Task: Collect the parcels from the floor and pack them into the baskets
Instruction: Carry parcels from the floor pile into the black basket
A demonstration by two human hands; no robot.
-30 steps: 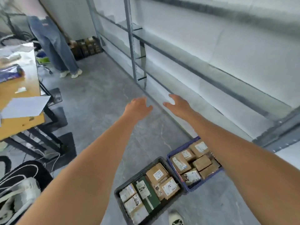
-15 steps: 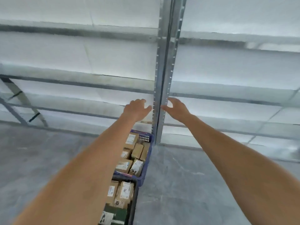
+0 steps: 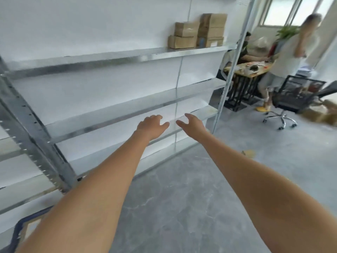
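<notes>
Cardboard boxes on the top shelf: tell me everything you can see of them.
The cardboard boxes are plain brown cartons in two stacks standing side by side on the upper metal shelf, near its right end against the white wall. The left stack is two boxes high; the right one is taller, seemingly three. All look closed and upright. A pale label shows on the lowest right box, unreadable. Nothing but the shelf touches them; both hands are far below.

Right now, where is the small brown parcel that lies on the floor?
In the head view the small brown parcel lies on the grey floor right of centre, near the foot of the metal shelving upright, beyond the right hand.
</notes>
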